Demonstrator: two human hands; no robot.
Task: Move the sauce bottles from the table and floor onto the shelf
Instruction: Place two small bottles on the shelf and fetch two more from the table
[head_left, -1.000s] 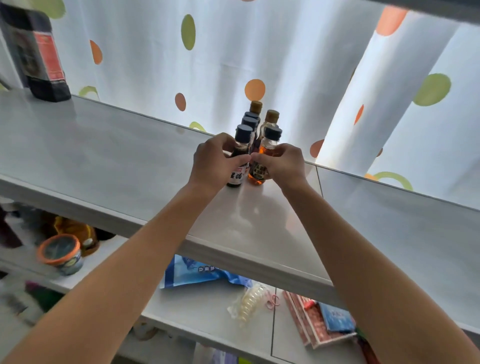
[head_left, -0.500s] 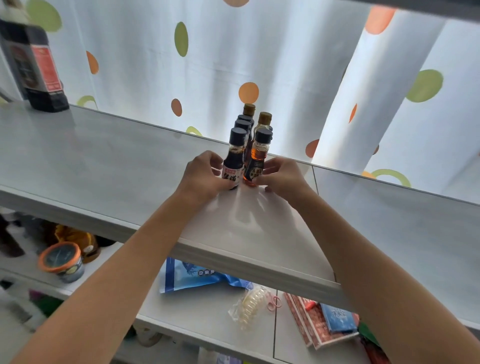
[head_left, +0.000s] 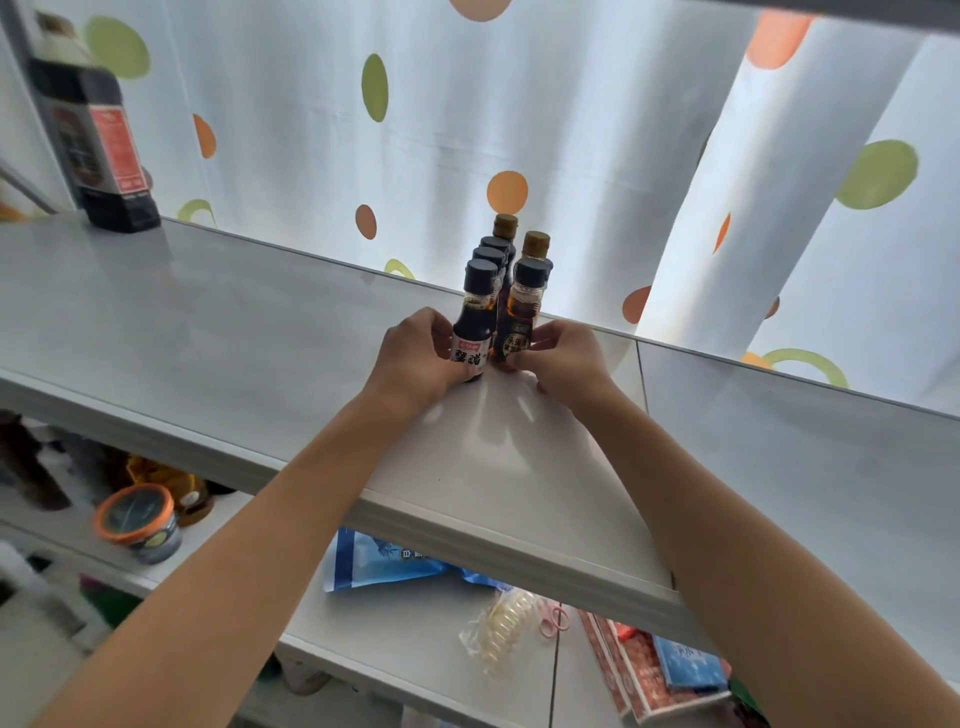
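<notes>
Pinched low at the label by the left hand (head_left: 415, 353): dark soy bottle (head_left: 474, 325), base down on the top shelf (head_left: 208, 332). Gripped likewise by the right hand (head_left: 563, 361), fingers curled round the lower body: amber oil bottle (head_left: 521, 322), touching the dark one at its 3 o'clock. Both upright, front of a tight double row, further capped bottles (head_left: 501, 244) packed behind toward 12 o'clock, near the back edge by the dotted curtain (head_left: 571, 104).

Best done, judging from this: bases settled flat, nudged snug against the row behind, then fingers released outward, one hand at a time, to avoid toppling the narrow, tall cluster like dominoes.

Contents: near-black liquid up to the shoulder in the left bottle; reddish-amber liquid in the right, fill line near the neck. Large dark bottle (head_left: 91, 135) at 10 o'clock, far end of the same shelf, nearly full. On the lower shelf (head_left: 415, 639): orange-rimmed tub (head_left: 139, 522) at 8 o'clock, contents not readable; blue packet (head_left: 384, 564) at 6 o'clock.
</notes>
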